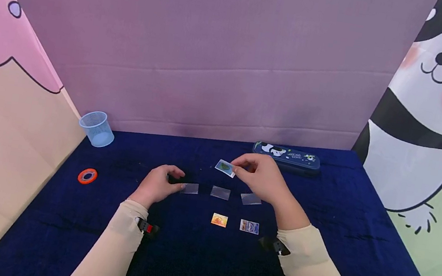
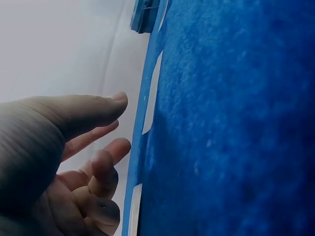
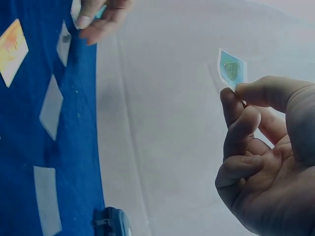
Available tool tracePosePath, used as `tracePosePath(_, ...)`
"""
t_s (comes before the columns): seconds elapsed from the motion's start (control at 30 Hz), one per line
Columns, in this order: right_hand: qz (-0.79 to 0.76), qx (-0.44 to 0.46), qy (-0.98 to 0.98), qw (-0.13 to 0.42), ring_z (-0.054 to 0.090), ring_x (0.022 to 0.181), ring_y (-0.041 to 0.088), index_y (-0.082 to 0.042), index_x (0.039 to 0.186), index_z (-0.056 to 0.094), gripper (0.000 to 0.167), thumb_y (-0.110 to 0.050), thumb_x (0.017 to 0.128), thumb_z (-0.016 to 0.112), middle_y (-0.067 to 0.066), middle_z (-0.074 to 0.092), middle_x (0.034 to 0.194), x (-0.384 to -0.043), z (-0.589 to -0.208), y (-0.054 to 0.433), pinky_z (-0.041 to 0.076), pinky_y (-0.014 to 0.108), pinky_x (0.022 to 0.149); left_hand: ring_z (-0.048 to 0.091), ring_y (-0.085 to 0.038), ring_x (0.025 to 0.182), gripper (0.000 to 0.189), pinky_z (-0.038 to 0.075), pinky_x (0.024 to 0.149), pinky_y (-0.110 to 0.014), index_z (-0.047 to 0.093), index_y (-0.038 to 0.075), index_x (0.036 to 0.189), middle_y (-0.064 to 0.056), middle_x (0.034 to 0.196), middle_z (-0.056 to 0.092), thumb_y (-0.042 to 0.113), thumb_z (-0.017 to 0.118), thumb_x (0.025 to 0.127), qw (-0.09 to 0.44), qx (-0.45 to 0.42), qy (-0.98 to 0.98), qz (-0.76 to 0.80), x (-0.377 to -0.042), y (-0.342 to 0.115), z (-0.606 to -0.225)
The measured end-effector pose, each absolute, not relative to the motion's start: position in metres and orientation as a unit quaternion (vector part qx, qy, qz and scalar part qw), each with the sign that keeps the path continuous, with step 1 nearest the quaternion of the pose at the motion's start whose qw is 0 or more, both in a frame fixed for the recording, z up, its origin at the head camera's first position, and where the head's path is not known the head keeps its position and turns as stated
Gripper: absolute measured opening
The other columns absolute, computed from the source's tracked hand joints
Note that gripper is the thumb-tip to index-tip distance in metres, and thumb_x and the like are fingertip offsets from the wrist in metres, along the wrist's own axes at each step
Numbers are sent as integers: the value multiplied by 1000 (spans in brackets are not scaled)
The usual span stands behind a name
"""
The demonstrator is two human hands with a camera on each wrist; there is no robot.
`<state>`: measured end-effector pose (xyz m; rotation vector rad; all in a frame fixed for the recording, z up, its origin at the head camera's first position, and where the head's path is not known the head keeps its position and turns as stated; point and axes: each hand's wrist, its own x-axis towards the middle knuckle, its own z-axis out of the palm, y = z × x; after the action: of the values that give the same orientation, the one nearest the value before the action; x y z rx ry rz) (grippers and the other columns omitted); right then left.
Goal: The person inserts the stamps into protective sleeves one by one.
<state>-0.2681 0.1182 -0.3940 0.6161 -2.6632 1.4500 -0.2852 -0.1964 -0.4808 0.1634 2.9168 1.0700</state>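
My right hand [image 1: 260, 175] pinches a blue postage stamp [image 1: 225, 167] by its edge between thumb and forefinger; the stamp has a white border and a greenish motif, and is held up off the cloth. Three small clear plastic sleeves lie in a row: a left one [image 1: 190, 188], a middle one [image 1: 220, 192] and a right one [image 1: 251, 199]. Beside the left sleeve is my left hand [image 1: 156, 185], thumb tip at the sleeve's edge, fingers loosely bent and apart. Nearer me lie an orange stamp [image 1: 219, 220] and a blue-grey stamp [image 1: 249, 227].
A dark blue pencil case [image 1: 287, 157] with a panda print stands at the back, just behind the right hand. To the left are a light blue mesh cup [image 1: 97, 129] and an orange roll of tape [image 1: 87, 176]. Dark blue cloth [image 1: 337, 253] covers the table.
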Motion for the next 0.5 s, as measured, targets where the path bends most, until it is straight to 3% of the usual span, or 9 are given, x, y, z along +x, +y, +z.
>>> tracePosePath(0.5,485,169,-856,59,53,74,28,-14,114,79,16,-20,101,72,8,65,88,-273,-381,146,43,33,60,60,-25,96,31,54,90,-46,75,17,121,-3,110,65,25,84,93,35,51,944,325,-282,-184,-482)
